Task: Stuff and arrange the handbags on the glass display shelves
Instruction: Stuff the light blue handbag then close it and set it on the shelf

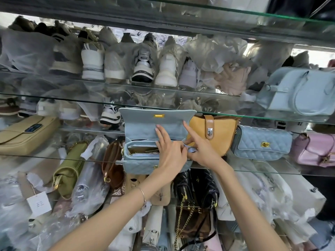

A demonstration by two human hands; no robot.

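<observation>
**Open quilted bag on middle glass shelf, both hands at its mouth**

Subject: pale blue quilted handbag, soft padded diamond stitching, boxy shape. It stands at frame centre on the front edge of the glass shelf. The flap is thrown up toward 12 o'clock, showing a smooth lining and a rectangular gold clasp. The mouth is open, with zip teeth and something tan visible inside.

Left hand: enters from 7 o'clock and lies over the right half of the mouth. The fingers are straight and held close together, tips against the flap lining. Whether the thumb grips anything I cannot tell. There is a thin metal bracelet on the wrist.

Right hand: enters from 5 o'clock. The index finger is extended toward 11 o'clock, while the thumb and remaining fingers pinch a small pale blue strip at the bag's right end.

Neighbours on the same shelf:
- At 3 o'clock of the bag and touching it, a mustard bag of smooth leather with a tan strap and silver lock.
- Beyond that, a second blue quilted bag, oblong, then a glossy pink bag.
- At 9 o'clock, well apart, a flat beige bag.

At 12 o'clock on the shelf above stands a row of chunky sneakers, several in clear plastic. At 2 o'clock is a rounded pale blue handbag.

At 6 o'clock, below the shelf, are a black quilted bag with a gold chain and an olive bag, among crumpled wrapping.
</observation>
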